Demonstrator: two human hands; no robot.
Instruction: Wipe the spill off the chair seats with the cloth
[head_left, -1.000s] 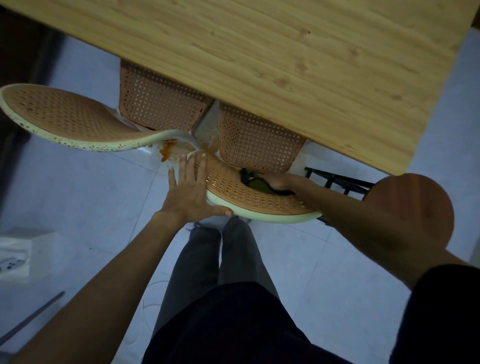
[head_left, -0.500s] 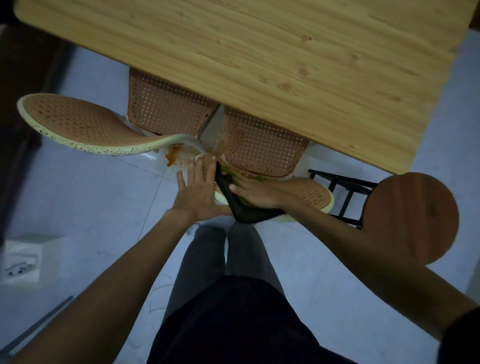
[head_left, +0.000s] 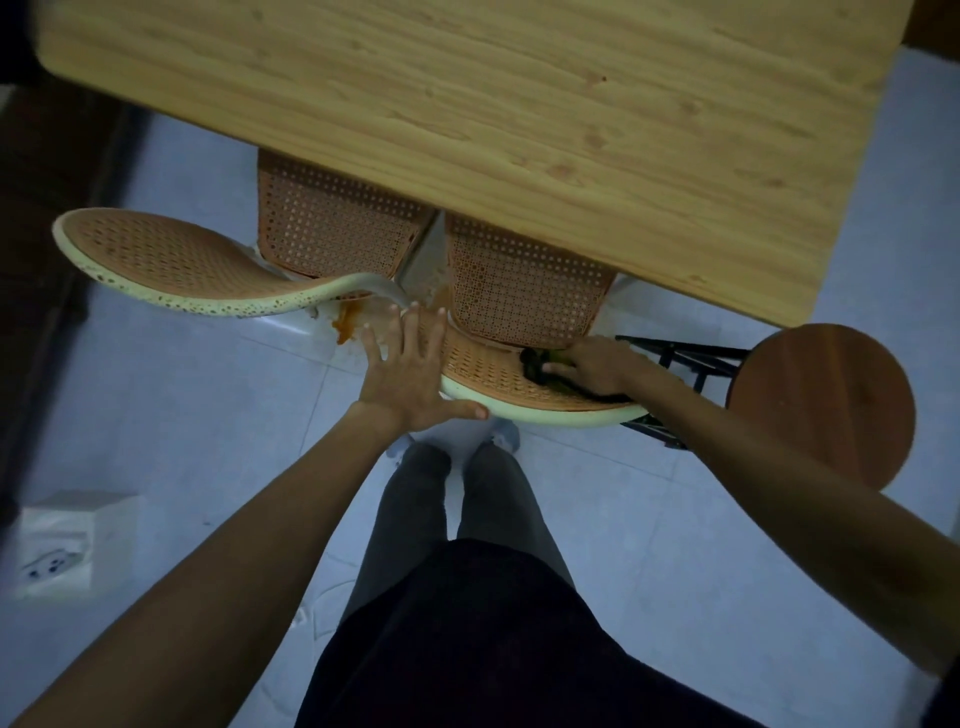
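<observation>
Two orange perforated chairs with cream rims are pushed under a wooden table. My left hand lies flat, fingers spread, on the left end of the right chair's curved back, thumb hooked over its rim. My right hand presses a dark green cloth onto the right part of that same orange surface. An orange spill streaks the white edge below the left chair's back, just left of my left hand's fingertips. The two seats show beneath the table edge.
The wooden table overhangs both seats. A round brown stool with black legs stands at the right, close to my right forearm. A white box lies on the pale tiled floor at the left. My legs are below.
My right hand has slid the cloth from the left end of the chair back, near my left hand, over to its right part. My left hand stayed in place.
</observation>
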